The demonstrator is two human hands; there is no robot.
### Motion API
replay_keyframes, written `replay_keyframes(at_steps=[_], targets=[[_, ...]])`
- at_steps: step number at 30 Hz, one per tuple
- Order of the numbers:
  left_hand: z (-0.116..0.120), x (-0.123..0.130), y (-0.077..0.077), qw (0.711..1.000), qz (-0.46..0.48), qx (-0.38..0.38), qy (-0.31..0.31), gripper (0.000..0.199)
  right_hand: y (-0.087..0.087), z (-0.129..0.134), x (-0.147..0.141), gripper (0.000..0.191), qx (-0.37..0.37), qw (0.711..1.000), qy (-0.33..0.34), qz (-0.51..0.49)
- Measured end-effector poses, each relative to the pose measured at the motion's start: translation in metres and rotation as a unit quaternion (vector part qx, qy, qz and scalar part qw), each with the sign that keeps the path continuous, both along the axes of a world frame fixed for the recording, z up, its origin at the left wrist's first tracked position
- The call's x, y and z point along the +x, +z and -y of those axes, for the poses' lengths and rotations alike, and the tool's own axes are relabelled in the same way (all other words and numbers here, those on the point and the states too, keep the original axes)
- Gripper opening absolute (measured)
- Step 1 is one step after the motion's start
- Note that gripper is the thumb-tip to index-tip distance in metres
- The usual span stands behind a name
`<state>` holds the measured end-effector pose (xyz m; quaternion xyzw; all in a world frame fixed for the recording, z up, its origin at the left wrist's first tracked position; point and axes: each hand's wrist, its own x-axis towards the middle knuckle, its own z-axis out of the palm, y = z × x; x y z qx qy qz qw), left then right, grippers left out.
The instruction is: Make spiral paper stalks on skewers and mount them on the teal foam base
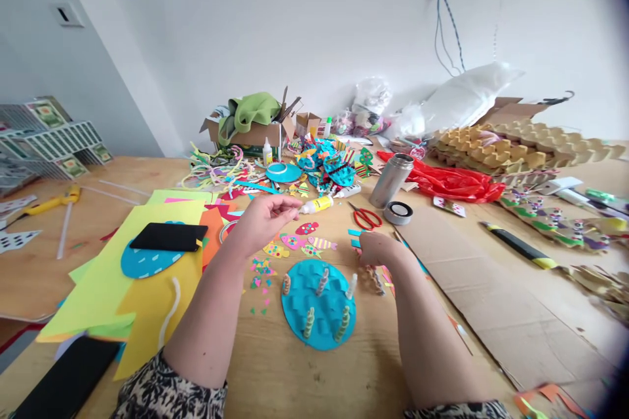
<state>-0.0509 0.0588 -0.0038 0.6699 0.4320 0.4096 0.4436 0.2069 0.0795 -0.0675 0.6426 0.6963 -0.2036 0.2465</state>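
Observation:
My left hand [275,216] is closed in a pinch near the nozzle of a yellow-labelled glue bottle [318,203] lying on the table. Whether its fingertips hold anything small cannot be made out. My right hand [381,249] reaches down beside small blue paper strips [354,242]; its fingers are mostly hidden from me. Under it are twisted brown pipe cleaner pieces [372,279]. Between my arms rests a blue disc [322,326] with raised blue paper tabs and several coiled pipe cleaners standing on it. Patterned paper fish [293,241] lie just beyond the disc.
Red-handled scissors [367,217], a steel flask [392,180] and its cap [398,213] stand or lie beyond my right hand. At right are flat cardboard [491,301] and a cutter knife [518,245]. A black phone [167,236] lies on yellow paper at left; craft scraps fill the back.

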Motion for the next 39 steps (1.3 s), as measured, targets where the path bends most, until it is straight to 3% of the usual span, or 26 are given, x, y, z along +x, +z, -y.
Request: replay_keyframes(at_steps=[4, 7, 9, 13, 15, 23, 27, 33, 39], targets=[[-0.001, 0.005, -0.001, 1.000, 0.011, -0.011, 0.009, 0.022, 0.023, 0.010, 0.004, 0.012, 0.082, 0.994, 0.020, -0.070], [-0.001, 0.013, -0.006, 0.998, 0.051, -0.026, 0.008, 0.022, 0.045, 0.019, 0.003, 0.019, 0.167, 0.976, 0.036, -0.138], [-0.001, 0.020, -0.012, 0.997, 0.072, -0.040, -0.008, 0.024, 0.055, 0.025, 0.000, 0.025, 0.223, 0.952, 0.036, -0.209], [-0.001, 0.034, -0.024, 0.992, 0.104, -0.065, -0.026, 0.031, 0.065, 0.033, -0.011, 0.022, 0.293, 0.865, 0.030, -0.405], [-0.001, 0.040, -0.027, 0.990, 0.113, -0.079, -0.034, 0.034, 0.067, 0.037, -0.018, 0.019, 0.300, 0.851, 0.042, -0.429], [0.011, 0.050, -0.017, 0.978, 0.168, -0.109, -0.061, 0.035, 0.071, 0.047, -0.040, 0.014, 0.309, 0.829, 0.055, -0.462], [0.013, 0.051, -0.015, 0.979, 0.184, -0.085, -0.018, 0.028, 0.069, 0.047, -0.044, 0.015, 0.311, 0.825, 0.047, -0.469], [0.011, 0.051, -0.015, 0.967, 0.226, -0.110, 0.050, 0.026, 0.062, 0.044, -0.052, 0.015, 0.271, 0.836, 0.015, -0.477], [0.010, 0.050, -0.017, 0.962, 0.243, -0.114, 0.051, 0.029, 0.057, 0.044, -0.055, 0.017, 0.280, 0.829, 0.029, -0.483]])
